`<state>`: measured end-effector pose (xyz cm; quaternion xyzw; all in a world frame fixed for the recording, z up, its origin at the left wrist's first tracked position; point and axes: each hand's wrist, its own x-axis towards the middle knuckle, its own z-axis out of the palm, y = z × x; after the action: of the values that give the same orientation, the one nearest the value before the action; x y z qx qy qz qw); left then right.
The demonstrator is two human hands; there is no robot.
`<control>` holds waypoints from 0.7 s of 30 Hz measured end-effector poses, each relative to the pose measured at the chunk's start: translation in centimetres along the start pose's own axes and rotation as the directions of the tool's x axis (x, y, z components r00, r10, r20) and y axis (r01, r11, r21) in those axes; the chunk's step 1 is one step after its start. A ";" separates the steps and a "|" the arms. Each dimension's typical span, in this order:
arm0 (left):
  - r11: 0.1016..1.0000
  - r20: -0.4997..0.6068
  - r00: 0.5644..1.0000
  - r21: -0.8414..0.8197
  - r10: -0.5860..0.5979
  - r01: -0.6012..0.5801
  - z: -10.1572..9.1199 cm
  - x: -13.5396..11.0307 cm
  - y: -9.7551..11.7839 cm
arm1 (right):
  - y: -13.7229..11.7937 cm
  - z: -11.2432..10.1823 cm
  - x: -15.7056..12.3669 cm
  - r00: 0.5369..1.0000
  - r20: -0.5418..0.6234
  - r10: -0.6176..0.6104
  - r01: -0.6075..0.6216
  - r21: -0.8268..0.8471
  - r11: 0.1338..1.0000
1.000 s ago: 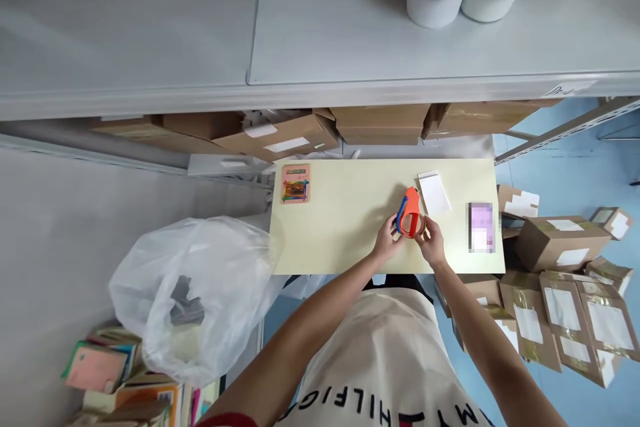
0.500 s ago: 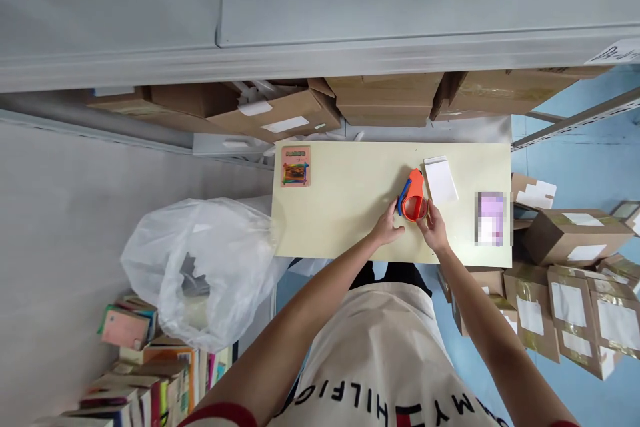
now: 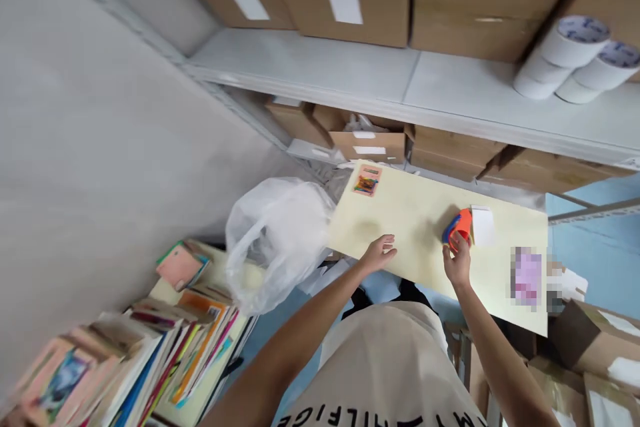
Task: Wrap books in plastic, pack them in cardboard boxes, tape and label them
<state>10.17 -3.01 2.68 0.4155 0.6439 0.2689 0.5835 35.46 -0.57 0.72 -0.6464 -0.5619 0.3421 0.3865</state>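
My right hand (image 3: 458, 263) is closed around an orange and blue tape dispenser (image 3: 465, 219) over the right half of a pale yellow table (image 3: 400, 213). Part of the dispenser is hidden by the fingers. Just to its right lies a white pad or small box (image 3: 483, 227). My left hand (image 3: 380, 255) is empty, fingers apart, near the front edge of the table. At the table's far left corner is a pink booklet (image 3: 367, 181) with a colourful picture. A blurred-out purple item (image 3: 527, 277) sits towards the right end.
A white plastic bag (image 3: 280, 233) bulges against the table's left side. Rows of books (image 3: 165, 360) stand at lower left. Behind the table is a grey shelf (image 3: 350, 70) with cardboard boxes and white tape rolls (image 3: 560, 57). More boxes (image 3: 595, 340) fill the floor at right.
My view has swung to the left, showing more books and shelf. The left hand has come away from the tape dispenser, which the right hand now holds alone.
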 end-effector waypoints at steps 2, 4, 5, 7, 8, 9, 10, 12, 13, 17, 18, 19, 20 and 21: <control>0.998 -0.086 0.995 -0.007 0.057 -0.058 -3.1 -2.7 -0.9 | -2.5 2.4 -0.7 0.998 0.061 -0.021 0.020 0.027 0.999; 0.992 -0.192 0.974 -0.017 0.119 -0.125 -6.4 -5.8 -2.4 | -5.2 5.5 -2.0 0.984 0.159 -0.079 0.073 0.044 0.996; 0.988 -0.251 0.958 -0.020 0.143 -0.152 -8.2 -7.4 -3.4 | -6.5 7.3 -2.8 0.970 0.215 -0.117 0.108 0.052 0.993; 0.985 -0.367 0.917 -0.017 0.153 -0.171 -11.7 -10.6 -5.7 | -9.2 11.0 -4.6 0.921 0.338 -0.193 0.178 0.075 0.981; 0.987 -0.424 0.895 -0.014 0.140 -0.161 -13.4 -12.1 -6.9 | -10.5 12.9 -5.6 0.886 0.404 -0.230 0.212 0.089 0.973; 0.990 -0.483 0.868 -0.016 0.117 -0.142 -15.0 -13.4 -8.2 | -11.8 14.8 -6.7 0.842 0.468 -0.268 0.249 0.105 0.963; 0.992 -0.536 0.839 -0.025 0.089 -0.121 -16.6 -14.6 -9.4 | -13.0 16.7 -7.8 0.793 0.526 -0.307 0.287 0.121 0.950; 0.993 -0.617 0.786 -0.062 0.043 -0.104 -19.1 -16.5 -11.4 | -15.4 20.1 -9.8 0.697 0.609 -0.379 0.372 0.145 0.917; 0.991 -0.641 0.767 -0.084 0.030 -0.109 -20.1 -17.2 -12.2 | -16.5 21.6 -10.7 0.648 0.641 -0.410 0.417 0.151 0.896; 0.977 -0.663 0.748 -0.147 0.018 -0.154 -22.5 -17.9 -14.1 | -20.2 26.2 -13.2 0.438 0.762 -0.476 0.622 0.125 0.773; 0.974 -0.664 0.747 -0.160 0.014 -0.161 -22.8 -17.6 -14.4 | -20.9 27.2 -13.3 0.390 0.787 -0.479 0.674 0.111 0.730; 0.970 -0.666 0.746 -0.174 0.009 -0.167 -23.1 -17.2 -14.6 | -21.5 28.1 -13.3 0.350 0.805 -0.478 0.722 0.093 0.686; 0.967 -0.669 0.744 -0.186 0.004 -0.173 -23.3 -16.7 -14.7 | -22.1 29.1 -13.1 0.321 0.819 -0.476 0.763 0.074 0.642; 0.964 -0.672 0.741 -0.198 -0.003 -0.175 -23.6 -16.1 -14.8 | -22.6 30.0 -12.6 0.299 0.828 -0.475 0.798 0.056 0.600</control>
<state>-16.49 -20.95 3.04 0.2453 0.7506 0.5045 0.3491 -3.00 -8.06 6.79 -0.2035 -0.9336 0.2842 0.0782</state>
